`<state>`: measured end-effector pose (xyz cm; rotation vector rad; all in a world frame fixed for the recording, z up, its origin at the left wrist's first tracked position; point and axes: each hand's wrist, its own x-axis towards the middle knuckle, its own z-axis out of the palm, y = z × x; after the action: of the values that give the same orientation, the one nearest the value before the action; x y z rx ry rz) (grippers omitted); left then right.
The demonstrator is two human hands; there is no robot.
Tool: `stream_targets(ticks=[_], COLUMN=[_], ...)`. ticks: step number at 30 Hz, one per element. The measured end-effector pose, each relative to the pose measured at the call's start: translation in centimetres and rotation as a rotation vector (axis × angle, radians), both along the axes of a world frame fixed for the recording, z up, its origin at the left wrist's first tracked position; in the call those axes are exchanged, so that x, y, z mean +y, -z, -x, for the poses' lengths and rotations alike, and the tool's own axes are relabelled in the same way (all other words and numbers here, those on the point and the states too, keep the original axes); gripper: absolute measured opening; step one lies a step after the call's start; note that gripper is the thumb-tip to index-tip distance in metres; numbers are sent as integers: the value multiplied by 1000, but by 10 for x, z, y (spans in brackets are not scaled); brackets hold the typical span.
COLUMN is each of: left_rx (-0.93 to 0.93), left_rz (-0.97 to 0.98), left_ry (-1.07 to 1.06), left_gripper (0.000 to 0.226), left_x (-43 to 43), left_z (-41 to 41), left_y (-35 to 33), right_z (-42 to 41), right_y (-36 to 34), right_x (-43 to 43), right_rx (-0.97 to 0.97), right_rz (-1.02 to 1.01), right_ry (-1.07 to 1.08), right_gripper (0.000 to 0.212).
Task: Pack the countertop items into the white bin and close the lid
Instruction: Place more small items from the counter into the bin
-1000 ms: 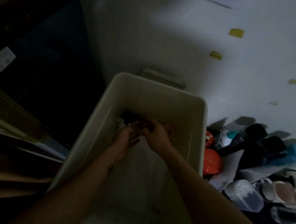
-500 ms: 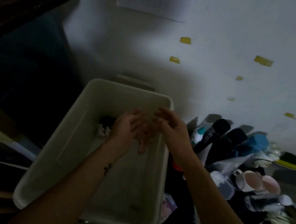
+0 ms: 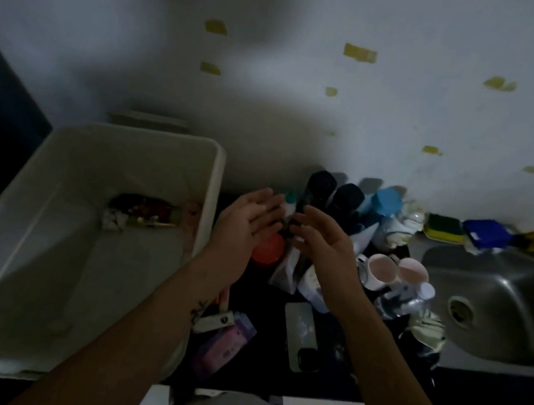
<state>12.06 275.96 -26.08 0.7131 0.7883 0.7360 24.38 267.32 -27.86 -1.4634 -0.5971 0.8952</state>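
The white bin stands open on the left, with a dark packet and a crumpled white scrap lying at its far end. My left hand and my right hand hover open and empty, palms facing each other, over the dark countertop just right of the bin. Between and beyond them stand two black bottles, a small white bottle with a teal cap and an orange lid. Two white mugs lie to the right of my right hand.
A steel sink sits at the right, with yellow-green sponges and a blue box behind it by the wall. A phone, a pink packet and a clear bottle lie near the counter's front edge.
Both hands came up out of the bin, empty, and swung right over the countertop items. The packet stays in the bin. My view turned right, bringing the sink in.
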Motion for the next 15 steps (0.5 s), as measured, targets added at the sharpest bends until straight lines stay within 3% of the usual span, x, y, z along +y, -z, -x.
stream_targets(ticks=[10,15], left_rx=[230,306], left_rz=[38,120], left_ry=[6,-73], left_gripper=[23,20], left_x=[-78,-111], left_z=[-27,-19], left_y=[54,93], right_z=[-38,-39], right_y=[64,104], right_x=[-65,-84], right_rx=[99,103], right_rz=[158,221], right_ry=[-32,-151], right_gripper=[26,29])
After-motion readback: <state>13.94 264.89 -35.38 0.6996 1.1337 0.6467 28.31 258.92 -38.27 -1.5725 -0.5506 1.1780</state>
